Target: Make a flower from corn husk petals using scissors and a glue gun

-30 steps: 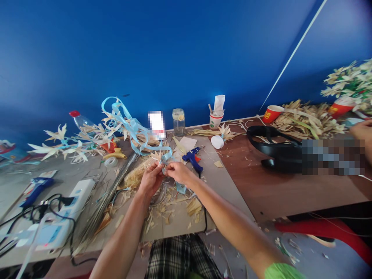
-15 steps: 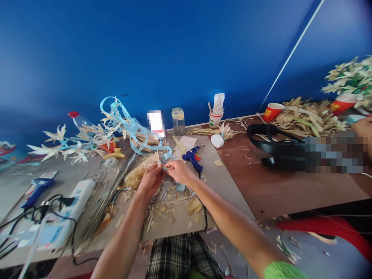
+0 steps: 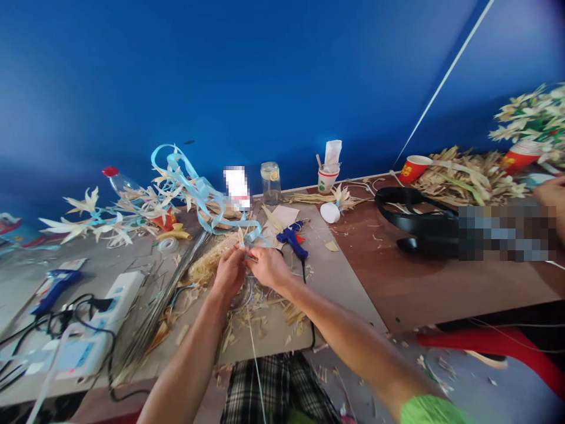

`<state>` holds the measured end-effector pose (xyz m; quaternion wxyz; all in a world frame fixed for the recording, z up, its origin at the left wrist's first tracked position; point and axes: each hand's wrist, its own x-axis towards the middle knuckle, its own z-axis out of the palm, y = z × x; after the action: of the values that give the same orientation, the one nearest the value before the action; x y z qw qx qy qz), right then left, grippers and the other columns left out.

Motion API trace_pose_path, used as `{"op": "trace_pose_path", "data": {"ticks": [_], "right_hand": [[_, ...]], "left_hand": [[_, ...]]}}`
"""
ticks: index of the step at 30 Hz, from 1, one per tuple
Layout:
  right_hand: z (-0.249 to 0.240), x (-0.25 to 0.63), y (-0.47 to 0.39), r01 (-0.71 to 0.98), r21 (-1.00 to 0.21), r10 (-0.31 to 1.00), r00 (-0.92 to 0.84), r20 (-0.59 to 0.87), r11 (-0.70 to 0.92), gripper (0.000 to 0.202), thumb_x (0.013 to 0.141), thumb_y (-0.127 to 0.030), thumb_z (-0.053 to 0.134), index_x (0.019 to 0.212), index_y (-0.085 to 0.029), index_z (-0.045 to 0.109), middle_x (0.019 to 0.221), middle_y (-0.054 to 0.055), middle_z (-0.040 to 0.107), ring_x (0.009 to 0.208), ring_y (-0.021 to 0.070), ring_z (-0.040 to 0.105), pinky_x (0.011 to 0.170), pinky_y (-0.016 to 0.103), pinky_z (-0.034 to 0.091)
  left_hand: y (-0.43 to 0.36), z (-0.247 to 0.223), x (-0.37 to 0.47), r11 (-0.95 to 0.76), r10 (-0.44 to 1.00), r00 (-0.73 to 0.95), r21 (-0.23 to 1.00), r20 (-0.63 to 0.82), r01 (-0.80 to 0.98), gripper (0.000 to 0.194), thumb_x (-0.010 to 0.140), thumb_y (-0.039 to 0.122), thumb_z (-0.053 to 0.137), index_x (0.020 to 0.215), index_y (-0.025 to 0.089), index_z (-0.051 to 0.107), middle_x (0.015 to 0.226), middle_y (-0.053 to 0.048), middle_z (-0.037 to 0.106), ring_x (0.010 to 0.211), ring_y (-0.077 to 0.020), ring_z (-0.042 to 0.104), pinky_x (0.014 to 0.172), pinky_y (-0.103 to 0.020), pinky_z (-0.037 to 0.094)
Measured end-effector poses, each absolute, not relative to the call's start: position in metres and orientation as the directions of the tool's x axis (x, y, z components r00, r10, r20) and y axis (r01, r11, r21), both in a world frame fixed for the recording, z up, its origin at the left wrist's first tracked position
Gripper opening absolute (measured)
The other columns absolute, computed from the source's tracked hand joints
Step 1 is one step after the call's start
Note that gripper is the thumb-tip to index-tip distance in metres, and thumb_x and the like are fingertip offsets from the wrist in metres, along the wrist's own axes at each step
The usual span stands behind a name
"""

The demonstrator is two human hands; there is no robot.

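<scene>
Both hands meet over the near part of the table, fingers pinched together. My left hand (image 3: 230, 270) is closed on a small pale husk flower (image 3: 241, 237), whose tip sticks up above the fingers. Right beside it, my right hand (image 3: 270, 270) pinches at the flower's base, where a strip of light-blue ribbon (image 3: 255, 234) runs in; the fingers hide the exact hold. A thin pale stem (image 3: 256, 359) hangs from below the hands toward my lap. Behind them lies a bundle of straw-coloured fibre (image 3: 203, 265).
A blue glue gun (image 3: 291, 237) lies right of my hands, another glue gun (image 3: 57, 288) far left by a white power strip (image 3: 119, 300). Wires (image 3: 176, 282), a glass jar (image 3: 271, 182), paper cups (image 3: 327, 180) and husk scraps surround the workspace. Another person's hand (image 3: 551, 197) shows at right.
The right hand has turned and its fingers have drawn closer to the left hand. The flower tip stands more upright, and the thin stem now hangs down into view.
</scene>
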<state>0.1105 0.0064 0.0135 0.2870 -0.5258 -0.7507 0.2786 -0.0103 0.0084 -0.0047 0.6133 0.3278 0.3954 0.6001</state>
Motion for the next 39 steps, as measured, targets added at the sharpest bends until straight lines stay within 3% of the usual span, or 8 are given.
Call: {"op": "trace_pose_path", "data": {"ticks": [12,22,30,39], "right_hand": [[0.011,0.106,0.005,0.635,-0.720,0.954,-0.272,0.129,0.278,0.020,0.079,-0.026,0.051,0.082,-0.016,0.068,0.074,0.008,0.070,0.065,0.0164,0.059,0.056,0.024,0.030],[0.020,0.113,0.005,0.591,-0.756,0.940,-0.330,0.092,0.281,0.020,0.073,-0.021,0.052,0.079,-0.014,0.069,0.066,0.004,0.064,0.055,0.0118,0.049,0.053,0.022,0.029],[0.023,0.115,0.006,0.583,-0.760,0.930,-0.360,0.077,0.289,0.019,0.074,-0.021,0.051,0.075,-0.014,0.068,0.057,0.001,0.056,0.052,0.0099,0.041,0.051,0.022,0.026],[0.023,0.116,0.007,0.543,-0.787,0.918,-0.390,0.075,0.295,0.015,0.072,-0.021,0.052,0.065,-0.014,0.063,0.052,-0.001,0.048,0.053,0.0098,0.038,0.051,0.022,0.024]], "left_hand": [[0.008,-0.002,-0.011,0.106,0.993,0.011,0.812,-0.122,-0.574,0.006,0.065,0.014,0.068,0.067,0.013,0.062,0.070,0.000,0.062,0.066,-0.0102,0.057,0.069,-0.022,0.044],[0.005,-0.001,-0.023,0.289,0.954,0.236,0.779,-0.185,-0.556,0.013,0.069,0.016,0.068,0.082,0.012,0.067,0.076,-0.006,0.066,0.071,-0.0156,0.063,0.070,-0.026,0.047],[0.010,-0.008,-0.029,0.241,0.970,0.181,0.779,-0.165,-0.579,0.012,0.062,0.014,0.075,0.066,0.012,0.065,0.071,-0.003,0.064,0.066,-0.0119,0.060,0.063,-0.023,0.046],[0.009,-0.003,-0.029,0.263,0.961,0.219,0.799,-0.168,-0.541,0.011,0.063,0.017,0.074,0.070,0.013,0.066,0.071,-0.004,0.062,0.065,-0.0135,0.059,0.061,-0.024,0.046]]}}
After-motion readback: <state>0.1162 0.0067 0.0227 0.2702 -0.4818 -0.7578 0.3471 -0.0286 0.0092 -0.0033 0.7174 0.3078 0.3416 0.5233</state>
